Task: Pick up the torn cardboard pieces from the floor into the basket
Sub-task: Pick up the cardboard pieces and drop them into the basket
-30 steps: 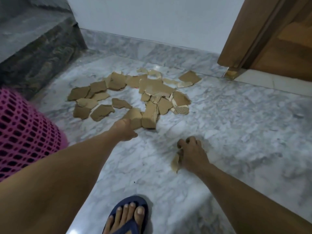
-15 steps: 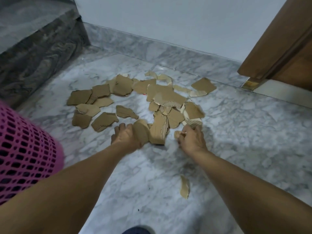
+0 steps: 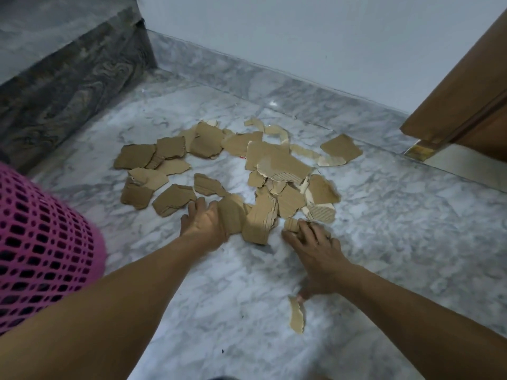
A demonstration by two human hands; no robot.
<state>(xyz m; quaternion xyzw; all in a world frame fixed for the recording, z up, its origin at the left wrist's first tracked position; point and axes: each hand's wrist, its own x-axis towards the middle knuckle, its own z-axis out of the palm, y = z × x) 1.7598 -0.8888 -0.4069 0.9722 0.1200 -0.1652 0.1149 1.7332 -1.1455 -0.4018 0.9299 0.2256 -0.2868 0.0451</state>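
Observation:
Several torn brown cardboard pieces (image 3: pixel 277 163) lie scattered on the marble floor (image 3: pixel 397 229). My left hand (image 3: pixel 204 220) grips a curled cardboard piece (image 3: pixel 232 216) at the near edge of the pile. My right hand (image 3: pixel 315 248) lies spread on the floor beside the pile, its fingertips against a small rolled scrap (image 3: pixel 291 224); whether it holds that scrap is unclear. One narrow strip (image 3: pixel 296 316) lies apart, just below the right hand. The pink mesh basket (image 3: pixel 41 242) stands at the left edge, partly cut off by the frame.
A dark marble step (image 3: pixel 68 72) rises at the back left. A white wall (image 3: pixel 301 37) with a marble skirting runs behind the pile. A wooden door frame (image 3: pixel 452 105) stands at the right. Bare floor lies near me and to the right.
The view has moved closer to the pile. My left hand has closed round the curled piece. My right hand dropped the narrow strip, reached up to the pile's edge, and has spread out.

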